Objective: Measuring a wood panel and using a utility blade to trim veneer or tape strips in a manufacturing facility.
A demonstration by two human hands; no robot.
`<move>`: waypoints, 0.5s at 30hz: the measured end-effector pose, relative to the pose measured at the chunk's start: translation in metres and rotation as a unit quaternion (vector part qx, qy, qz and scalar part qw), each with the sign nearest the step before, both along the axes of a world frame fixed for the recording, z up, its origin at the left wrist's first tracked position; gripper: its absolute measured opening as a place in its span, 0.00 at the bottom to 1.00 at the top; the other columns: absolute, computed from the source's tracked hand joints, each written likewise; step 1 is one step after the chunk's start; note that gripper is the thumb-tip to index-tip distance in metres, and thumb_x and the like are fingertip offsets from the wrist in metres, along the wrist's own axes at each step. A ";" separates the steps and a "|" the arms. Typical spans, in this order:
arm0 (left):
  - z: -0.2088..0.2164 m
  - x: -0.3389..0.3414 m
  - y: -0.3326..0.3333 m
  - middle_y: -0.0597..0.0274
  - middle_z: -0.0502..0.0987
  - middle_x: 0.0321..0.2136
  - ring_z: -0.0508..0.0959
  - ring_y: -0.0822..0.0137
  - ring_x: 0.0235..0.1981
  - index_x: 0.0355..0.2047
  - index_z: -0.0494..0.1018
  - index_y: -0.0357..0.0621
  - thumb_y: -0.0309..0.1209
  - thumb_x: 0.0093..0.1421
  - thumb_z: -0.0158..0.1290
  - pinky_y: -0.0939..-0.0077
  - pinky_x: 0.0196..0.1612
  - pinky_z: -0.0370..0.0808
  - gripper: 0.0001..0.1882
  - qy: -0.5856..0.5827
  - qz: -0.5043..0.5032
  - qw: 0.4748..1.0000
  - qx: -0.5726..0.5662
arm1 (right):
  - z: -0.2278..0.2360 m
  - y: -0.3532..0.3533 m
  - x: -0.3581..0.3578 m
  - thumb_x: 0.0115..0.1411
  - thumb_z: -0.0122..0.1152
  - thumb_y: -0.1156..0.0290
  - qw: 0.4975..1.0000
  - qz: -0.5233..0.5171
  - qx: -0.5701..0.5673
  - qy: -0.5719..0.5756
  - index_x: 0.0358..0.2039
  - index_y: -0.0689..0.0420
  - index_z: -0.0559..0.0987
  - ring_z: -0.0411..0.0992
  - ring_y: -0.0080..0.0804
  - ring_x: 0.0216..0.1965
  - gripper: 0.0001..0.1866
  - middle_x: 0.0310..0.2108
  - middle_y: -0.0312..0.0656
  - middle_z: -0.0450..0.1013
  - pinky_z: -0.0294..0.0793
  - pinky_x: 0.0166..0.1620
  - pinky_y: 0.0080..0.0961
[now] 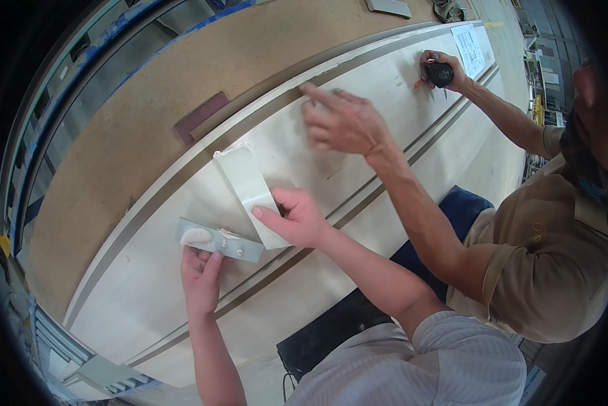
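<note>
My left hand (201, 279) pinches a short grey flat strip (252, 251) by its lower edge, thumb on top. A white filler-like paste (196, 236) lies in a blob at its left end, with smaller dabs along it. My right hand (300, 219) grips a wider, cream-white flat spreader (239, 177) with the thumb across its face. The spreader's far end carries a smear of white paste and reaches to the groove near the panel's curved edge. Both hands are over a long pale panel (148, 294) with a curved outer edge.
A co-worker's hand (348, 125), blurred, points at the panel edge; their other hand holds a black tape measure (439, 74). A printed sheet (468, 50) lies at the panel's far end. A maroon block (201, 118) rests on the brown tabletop (135, 108).
</note>
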State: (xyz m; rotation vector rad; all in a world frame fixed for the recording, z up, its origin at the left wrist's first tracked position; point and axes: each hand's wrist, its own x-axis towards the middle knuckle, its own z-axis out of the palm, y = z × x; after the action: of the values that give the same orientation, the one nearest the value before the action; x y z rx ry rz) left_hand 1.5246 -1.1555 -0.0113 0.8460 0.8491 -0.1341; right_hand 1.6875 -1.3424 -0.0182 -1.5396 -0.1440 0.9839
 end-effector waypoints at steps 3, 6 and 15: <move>0.000 0.000 0.000 0.51 0.74 0.59 0.76 0.61 0.59 0.68 0.55 0.38 0.21 0.68 0.51 0.65 0.61 0.75 0.30 -0.003 0.000 1.000 0.002 | -0.001 0.000 -0.001 0.69 0.62 0.72 1.000 -0.001 0.011 0.009 0.43 0.63 0.83 0.72 0.11 0.33 0.08 0.33 0.30 0.79 0.73 0.33 0.16; -0.003 -0.003 0.001 0.50 0.74 0.59 0.76 0.60 0.59 0.69 0.55 0.37 0.21 0.68 0.51 0.64 0.61 0.75 0.30 -0.003 -0.002 1.000 0.004 | -0.004 -0.001 -0.001 0.69 0.62 0.73 1.000 0.001 0.008 0.003 0.44 0.63 0.83 0.72 0.11 0.33 0.08 0.33 0.30 0.79 0.73 0.33 0.16; -0.005 -0.004 0.000 0.47 0.73 0.60 0.76 0.59 0.60 0.68 0.55 0.36 0.20 0.67 0.51 0.63 0.63 0.74 0.30 0.000 0.003 1.000 0.004 | 0.002 0.000 0.001 0.69 0.62 0.72 1.000 0.015 -0.010 -0.010 0.44 0.64 0.82 0.73 0.12 0.34 0.08 0.33 0.31 0.79 0.74 0.34 0.17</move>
State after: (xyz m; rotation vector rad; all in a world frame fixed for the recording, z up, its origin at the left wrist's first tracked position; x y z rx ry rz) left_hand 1.5202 -1.1557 -0.0158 0.8513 0.8536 -0.1252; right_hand 1.6888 -1.3427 -0.0163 -1.5702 -0.1726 0.9972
